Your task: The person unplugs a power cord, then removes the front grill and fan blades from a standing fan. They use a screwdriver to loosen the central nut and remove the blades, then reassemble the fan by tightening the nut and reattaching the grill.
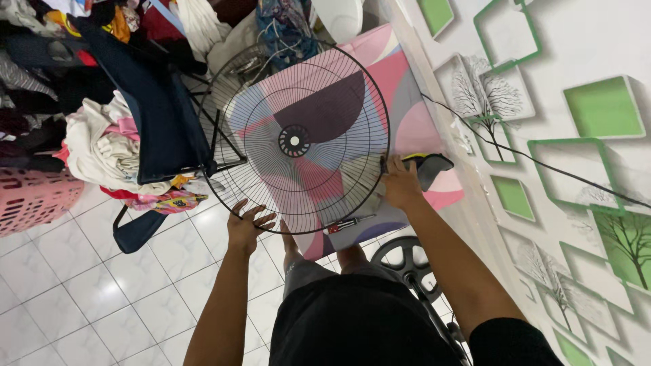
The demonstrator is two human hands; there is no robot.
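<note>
Dark shorts and the person's bent knees fill the bottom middle, closest to the lens, with both bare forearms reaching up from there.

At the far left a pink laundry basket sits at the frame edge on the white tiled floor, which lies open toward the lower left corner. Just right of it rises a heap of clothes, with a dark blue bag leaning against the heap.

The left hand grips the lower left rim of the black wire fan guard, fingers curled around the outer ring. The round guard is held up off the floor, tilted toward the camera, between the two hands. Behind it lies a mat with pink, purple and grey shapes, and a small screwdriver rests on the mat's near edge, just below the guard's rim.

The right hand clasps the guard's right rim, fingers closed on the wire. Just beyond it lies a black and yellow tool. A black fan part stands by the right knee. A wall with green squares closes the right side, a dark cable running across it.
</note>
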